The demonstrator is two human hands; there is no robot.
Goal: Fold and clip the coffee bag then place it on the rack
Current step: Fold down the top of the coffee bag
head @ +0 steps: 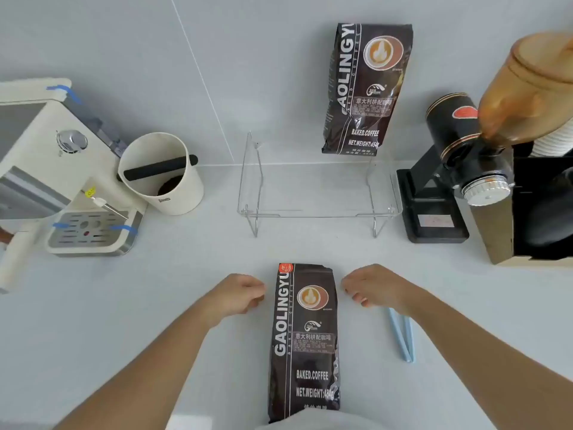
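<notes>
A dark coffee bag (305,339) lies flat on the white counter in front of me, its top end pointing away. My left hand (237,293) hovers just left of the bag's top corner, fingers loosely curled and holding nothing. My right hand (373,285) sits just right of the top corner, fingers likewise curled and empty. A light blue bag clip (403,338) lies on the counter right of the bag, partly under my right forearm. The clear acrylic rack (316,193) stands beyond the bag, and a second coffee bag (367,88) stands upright on it against the wall.
A cream espresso machine (59,169) and a white knock box (164,175) stand at the left. A black coffee grinder (455,169) with an amber hopper and a black-and-wood box (533,212) stand at the right.
</notes>
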